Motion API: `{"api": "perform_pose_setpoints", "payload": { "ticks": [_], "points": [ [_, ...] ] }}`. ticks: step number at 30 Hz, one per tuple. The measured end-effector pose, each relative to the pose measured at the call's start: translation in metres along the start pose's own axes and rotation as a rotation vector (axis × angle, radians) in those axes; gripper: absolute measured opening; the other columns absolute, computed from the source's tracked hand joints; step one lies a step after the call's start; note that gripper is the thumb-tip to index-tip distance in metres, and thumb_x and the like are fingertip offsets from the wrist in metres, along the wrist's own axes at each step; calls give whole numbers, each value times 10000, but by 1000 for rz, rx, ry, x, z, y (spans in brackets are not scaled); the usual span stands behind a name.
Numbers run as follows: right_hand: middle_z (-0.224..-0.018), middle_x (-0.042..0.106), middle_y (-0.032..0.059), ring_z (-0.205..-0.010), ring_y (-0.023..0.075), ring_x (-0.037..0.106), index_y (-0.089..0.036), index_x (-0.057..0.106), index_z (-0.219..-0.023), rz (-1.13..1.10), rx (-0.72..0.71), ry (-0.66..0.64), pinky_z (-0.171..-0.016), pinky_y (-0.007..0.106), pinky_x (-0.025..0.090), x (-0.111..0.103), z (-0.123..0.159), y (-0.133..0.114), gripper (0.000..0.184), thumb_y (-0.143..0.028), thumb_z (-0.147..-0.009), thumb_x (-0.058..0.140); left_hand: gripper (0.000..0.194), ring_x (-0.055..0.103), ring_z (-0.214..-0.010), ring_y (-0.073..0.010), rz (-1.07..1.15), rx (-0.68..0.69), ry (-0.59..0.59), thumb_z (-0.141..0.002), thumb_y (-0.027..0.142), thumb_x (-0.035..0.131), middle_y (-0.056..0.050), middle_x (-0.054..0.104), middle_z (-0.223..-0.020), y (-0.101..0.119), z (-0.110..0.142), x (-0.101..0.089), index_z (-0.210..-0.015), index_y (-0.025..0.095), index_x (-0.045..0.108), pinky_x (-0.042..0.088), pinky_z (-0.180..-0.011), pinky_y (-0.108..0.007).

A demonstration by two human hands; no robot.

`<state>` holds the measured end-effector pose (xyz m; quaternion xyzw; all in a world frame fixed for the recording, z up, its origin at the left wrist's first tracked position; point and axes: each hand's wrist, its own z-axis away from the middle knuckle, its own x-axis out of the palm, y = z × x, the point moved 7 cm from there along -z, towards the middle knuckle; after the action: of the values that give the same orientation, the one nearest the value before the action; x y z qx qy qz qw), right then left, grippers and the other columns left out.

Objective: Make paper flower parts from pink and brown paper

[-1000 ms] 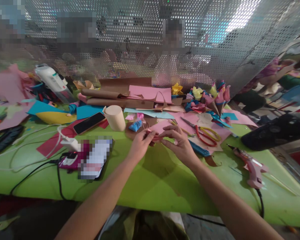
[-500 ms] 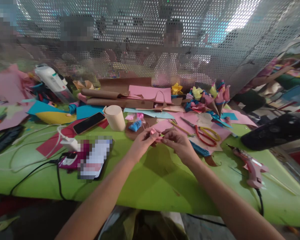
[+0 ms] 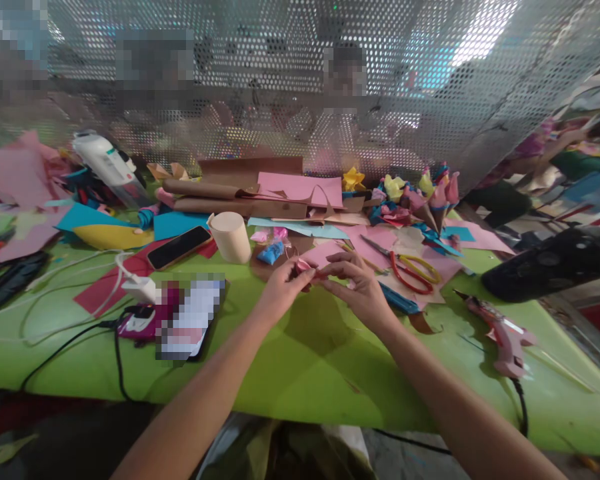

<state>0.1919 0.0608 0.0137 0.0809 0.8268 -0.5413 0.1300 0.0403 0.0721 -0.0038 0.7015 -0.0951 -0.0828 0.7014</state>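
At upper left a white bottle (image 3: 105,160) leans, its label too small to read; lower, left of centre, a lit phone (image 3: 193,320) with a pixelated screen lies on the green table (image 3: 290,380), which runs across the frame before a perforated metal panel (image 3: 405,127). At centre, the left hand (image 3: 280,290) has its fingers pinched on a small pink piece (image 3: 304,265), held above the table; the right hand (image 3: 357,290) bends its fingers at the piece's right end, their grip unclear. Green surface shows from beneath the hands to the front edge and rightward to a pink glue gun (image 3: 505,337), near the sloping right edge.
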Motion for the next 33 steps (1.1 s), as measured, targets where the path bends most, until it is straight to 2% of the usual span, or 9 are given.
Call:
{"api": "perform_pose_setpoints", "payload": {
  "ticks": [3, 6, 11, 16, 20, 23, 27, 33],
  "points": [
    [-1056, 591, 69, -1100, 249, 565, -276, 736, -878, 26, 14, -56, -940, 412, 446, 7, 1, 3, 136, -395, -840, 681, 261, 611, -890, -169, -38, 34, -7, -827, 423, 650, -48, 671, -992, 1, 0, 0, -946, 191, 666, 501, -785, -291],
    [-1040, 603, 71, -1053, 243, 580, -246, 718, -799, 22, 29, -78, -937, 417, 437, 9, 1, 7, 156, -387, -842, 667, 293, 620, -920, -180, -12, 21, -2, -821, 454, 652, -54, 678, -1029, -2, -1, -1, -950, 191, 676, 506, -793, -297],
    [-1025, 617, 58, -971, 222, 592, -216, 640, -727, -77, 94, -25, -859, 380, 448, 5, 1, 18, 177, -362, -767, 732, 332, 632, -923, -188, 59, -39, -23, -803, 466, 671, -61, 692, -1029, -1, 1, 3, -992, 193, 691, 503, -786, -299],
    [-1013, 619, 61, -919, 211, 601, -206, 616, -722, -161, 150, -6, -791, 352, 472, 6, 0, 25, 240, -412, -761, 732, 325, 635, -959, -198, 50, 1, -48, -790, 456, 693, -68, 698, -1059, 8, 3, 7, -965, 183, 698, 497, -840, -318],
    [-975, 614, 60, -838, 197, 576, -224, 647, -858, -41, 74, 44, -750, 347, 473, 0, -1, 11, 225, -412, -768, 732, 322, 642, -956, -202, 9, 19, 7, -819, 455, 660, -87, 694, -1075, 1, 0, 0, -967, 170, 684, 505, -850, -337],
    [-1065, 584, 70, -861, 201, 574, -248, 662, -936, 31, -21, 88, -761, 360, 488, -5, 1, -3, 217, -386, -782, 731, 333, 642, -921, -202, -9, 14, 40, -825, 470, 645, -88, 698, -1043, -3, -2, -4, -967, 171, 681, 516, -813, -334],
    [-1062, 580, 79, -1061, 254, 566, -268, 705, -886, 84, -62, 12, -854, 398, 488, 3, 2, -6, 128, -386, -849, 674, 315, 636, -944, -205, -68, 43, 44, -831, 466, 640, -83, 695, -1073, -1, -2, -4, -965, 187, 697, 513, -824, -330],
    [-997, 618, 65, -914, 215, 597, -241, 678, -854, 60, -26, -60, -810, 370, 495, 10, 2, 4, 152, -392, -858, 659, 301, 617, -1028, -229, -90, 73, 34, -842, 454, 627, -87, 692, -1103, 0, -3, -4, -946, 181, 698, 491, -890, -354]
  ]
}}
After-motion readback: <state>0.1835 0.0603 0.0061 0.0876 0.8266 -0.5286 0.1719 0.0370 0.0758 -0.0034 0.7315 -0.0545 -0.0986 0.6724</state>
